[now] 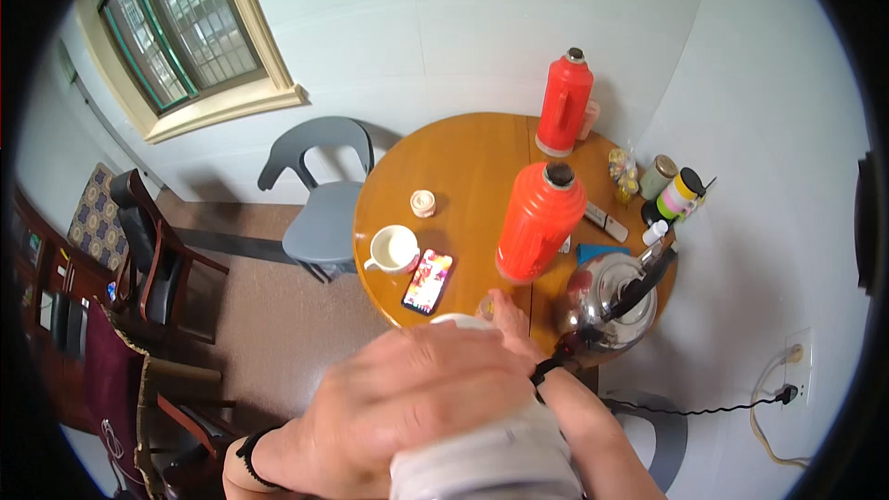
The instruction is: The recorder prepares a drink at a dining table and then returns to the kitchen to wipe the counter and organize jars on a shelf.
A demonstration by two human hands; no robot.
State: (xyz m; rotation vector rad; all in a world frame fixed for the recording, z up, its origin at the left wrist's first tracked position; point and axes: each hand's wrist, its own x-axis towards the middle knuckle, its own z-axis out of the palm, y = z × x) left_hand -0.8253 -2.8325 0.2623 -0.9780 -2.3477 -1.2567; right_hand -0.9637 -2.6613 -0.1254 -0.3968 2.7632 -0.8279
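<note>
My left hand [417,389], with a black band at the wrist, wraps around a white cylindrical container [486,462] close to the camera. Most of that container is hidden by the fingers or cut off by the picture's edge. Behind it, my right hand [512,326] reaches down to the table's near side. Its fingertips are at a small round pale-brown object [485,307]; whether they grip it is hidden. Just beyond stands a red thermos flask [538,222]. A lit smartphone [428,281] and a white mug [394,249] are to the left.
The round wooden table [465,153] also bears a second red thermos flask [565,107], a steel kettle [611,298], a small cream-coloured round object [423,203] and several jars along the wall. A grey chair [323,215] stands left. A black cord [694,410] runs to a wall socket.
</note>
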